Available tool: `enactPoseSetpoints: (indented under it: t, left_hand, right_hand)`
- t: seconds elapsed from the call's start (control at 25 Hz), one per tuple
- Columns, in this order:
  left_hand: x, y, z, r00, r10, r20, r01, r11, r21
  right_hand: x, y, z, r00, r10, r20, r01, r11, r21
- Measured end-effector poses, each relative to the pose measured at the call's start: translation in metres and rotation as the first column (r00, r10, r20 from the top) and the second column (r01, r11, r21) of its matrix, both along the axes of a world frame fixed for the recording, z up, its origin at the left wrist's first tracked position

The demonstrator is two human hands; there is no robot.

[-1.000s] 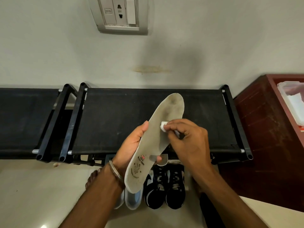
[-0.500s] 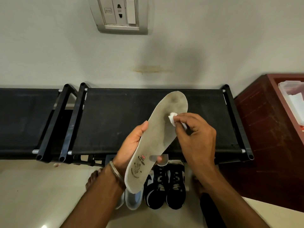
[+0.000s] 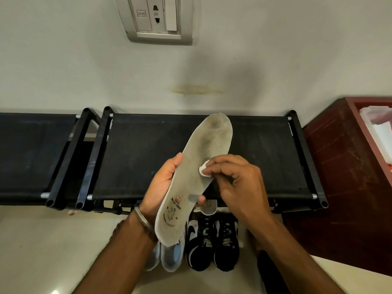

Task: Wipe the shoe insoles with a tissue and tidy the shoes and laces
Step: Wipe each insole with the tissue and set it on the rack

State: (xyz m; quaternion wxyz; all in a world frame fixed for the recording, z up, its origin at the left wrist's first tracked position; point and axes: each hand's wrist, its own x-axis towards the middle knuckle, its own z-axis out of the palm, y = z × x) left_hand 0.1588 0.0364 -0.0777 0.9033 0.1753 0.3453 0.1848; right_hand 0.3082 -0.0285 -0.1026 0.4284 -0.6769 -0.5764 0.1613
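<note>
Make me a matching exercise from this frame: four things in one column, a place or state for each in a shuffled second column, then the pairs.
Things:
1. insole
2. tissue
3. black-and-white shoes
4. socket panel

Places or states:
A. on the floor in front of the black rack
B. mounted on the wall above the rack
C. held by the left hand, grey smudges toward the toe
D. pinched by the right hand, pressed on the insole

Pairs: 1-C, 2-D, 3-A, 4-B
</note>
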Motion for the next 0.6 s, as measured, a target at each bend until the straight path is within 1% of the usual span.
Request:
enactPoseSetpoints:
  t: [0.04, 0.08, 0.16, 0.2, 0.24, 0.28, 0.36, 0.4, 0.44, 0.48, 0.56, 0.6]
  left_hand:
    - [-0.001, 0.001, 0.000, 1.000, 0.001, -0.012, -0.001, 1.000, 0.003]
    - [-0.001, 0.001, -0.001, 1.000, -0.003, -0.023, 0.003, 1.000, 0.006]
    - [-0.002, 0.000, -0.002, 0.999, -0.020, -0.031, 0.021, 1.000, 0.016]
    - [-0.002, 0.000, -0.003, 0.999, -0.025, -0.028, 0.026, 1.000, 0.018]
    - [-0.003, 0.000, -0.003, 0.999, -0.024, -0.028, 0.024, 1.000, 0.017]
    - [-0.003, 0.001, -0.003, 1.000, -0.020, -0.025, 0.020, 1.000, 0.016]
    - [-0.005, 0.002, -0.003, 1.000, -0.013, -0.022, 0.013, 1.000, 0.023]
    - [-0.005, 0.002, -0.003, 1.000, -0.007, -0.025, 0.008, 1.000, 0.025]
    - [-0.005, 0.002, -0.003, 1.000, -0.005, -0.025, 0.006, 1.000, 0.026]
    - [-0.005, 0.001, -0.004, 1.000, -0.011, -0.015, 0.011, 1.000, 0.026]
    - [-0.005, 0.000, -0.006, 0.999, -0.035, 0.011, 0.035, 0.999, 0.024]
    - [-0.005, 0.000, -0.007, 0.999, -0.047, 0.015, 0.047, 0.999, 0.027]
  right_hand:
    - [0.000, 0.000, -0.001, 0.999, 0.029, 0.015, -0.029, 1.000, -0.001]
    - [0.003, 0.001, -0.001, 0.999, 0.006, 0.049, -0.006, 1.000, 0.010]
    - [0.013, 0.002, -0.003, 0.984, -0.135, 0.114, 0.129, 0.990, 0.060]
    - [0.017, 0.002, -0.003, 0.976, -0.180, 0.123, 0.171, 0.982, 0.080]
    - [0.018, 0.003, -0.003, 0.977, -0.176, 0.121, 0.166, 0.982, 0.088]
    - [0.014, 0.002, -0.002, 0.985, -0.128, 0.114, 0.119, 0.990, 0.081]
    - [0.001, -0.002, 0.000, 0.995, 0.033, 0.089, -0.038, 0.998, 0.054]
    - [-0.003, -0.003, 0.000, 0.993, 0.084, 0.086, -0.089, 0.995, 0.052]
    - [-0.002, -0.003, 0.000, 0.992, 0.081, 0.092, -0.087, 0.994, 0.059]
    - [0.004, -0.002, -0.001, 0.994, 0.022, 0.104, -0.029, 0.997, 0.070]
    - [0.020, -0.001, -0.002, 0.981, -0.153, 0.120, 0.143, 0.986, 0.091]
    - [0.024, -0.001, -0.003, 0.973, -0.193, 0.123, 0.183, 0.979, 0.088]
